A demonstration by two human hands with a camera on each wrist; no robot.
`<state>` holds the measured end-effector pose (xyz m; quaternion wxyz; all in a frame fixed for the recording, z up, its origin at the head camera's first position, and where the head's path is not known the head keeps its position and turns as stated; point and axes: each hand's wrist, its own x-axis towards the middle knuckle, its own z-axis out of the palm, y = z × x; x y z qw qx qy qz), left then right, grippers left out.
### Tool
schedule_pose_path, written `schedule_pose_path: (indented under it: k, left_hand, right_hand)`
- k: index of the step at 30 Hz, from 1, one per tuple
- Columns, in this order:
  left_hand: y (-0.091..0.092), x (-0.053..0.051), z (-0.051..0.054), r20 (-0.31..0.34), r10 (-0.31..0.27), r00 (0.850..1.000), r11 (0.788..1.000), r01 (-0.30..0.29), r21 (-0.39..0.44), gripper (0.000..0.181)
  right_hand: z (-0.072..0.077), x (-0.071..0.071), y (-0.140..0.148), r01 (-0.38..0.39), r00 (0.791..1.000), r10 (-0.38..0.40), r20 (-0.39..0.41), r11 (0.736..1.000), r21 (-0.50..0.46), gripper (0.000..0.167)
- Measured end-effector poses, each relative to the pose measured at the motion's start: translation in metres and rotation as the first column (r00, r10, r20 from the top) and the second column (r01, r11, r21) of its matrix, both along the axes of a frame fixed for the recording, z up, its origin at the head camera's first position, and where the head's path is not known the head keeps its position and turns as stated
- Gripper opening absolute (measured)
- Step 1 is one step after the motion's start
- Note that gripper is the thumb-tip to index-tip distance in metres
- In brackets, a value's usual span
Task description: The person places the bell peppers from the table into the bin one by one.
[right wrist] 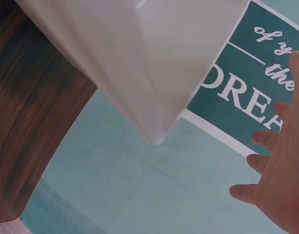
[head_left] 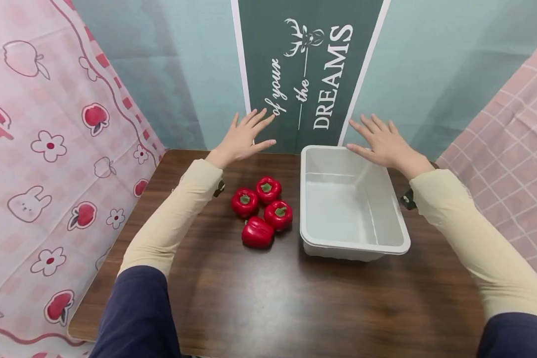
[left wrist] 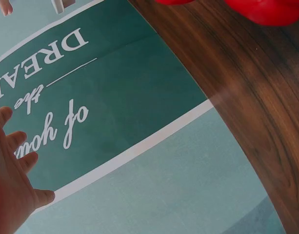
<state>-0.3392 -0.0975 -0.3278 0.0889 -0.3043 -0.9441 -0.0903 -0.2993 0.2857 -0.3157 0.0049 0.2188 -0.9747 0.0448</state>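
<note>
Both hands hover with fingers spread and hold nothing. My left hand [head_left: 243, 138] is raised beyond several red bell peppers [head_left: 278, 215], which sit grouped on the table left of the container. One of the peppers [head_left: 257, 232] lies on its side; the others show green stems on top. My right hand [head_left: 382, 144] is held over the far right corner of a white plastic tub [head_left: 353, 246] with nothing in it. In the left wrist view the left hand [left wrist: 12, 180] shows at the left edge. In the right wrist view the right hand [right wrist: 281, 161] is beside the tub's corner [right wrist: 154, 112].
A dark wooden table [head_left: 259, 303] carries the peppers and tub. Behind it hangs a teal cloth [head_left: 183, 74] with a dark green printed panel [head_left: 268, 30]. Pink patterned cloth [head_left: 71, 164] hangs at the left, and pink checked cloth [head_left: 519, 134] at the right.
</note>
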Motion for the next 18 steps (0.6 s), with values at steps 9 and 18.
schedule_pose_path:
  k: [9, 18]
  left_hand:
    - [-0.003, -0.001, -0.009, -0.019, 0.001, 1.0, 1.0, -0.001, 0.018, 0.073]
    - [-0.003, -0.001, -0.021, 0.028, 0.004, 1.0, 0.999, -0.006, 0.053, 0.076]
  right_hand:
    - [-0.009, -0.003, 0.009, -0.012, 1.0, 0.012, 0.016, 1.0, -0.029, 0.07]
    - [-0.018, -0.006, 0.017, -0.017, 0.999, 0.018, 0.036, 0.999, -0.049, 0.069]
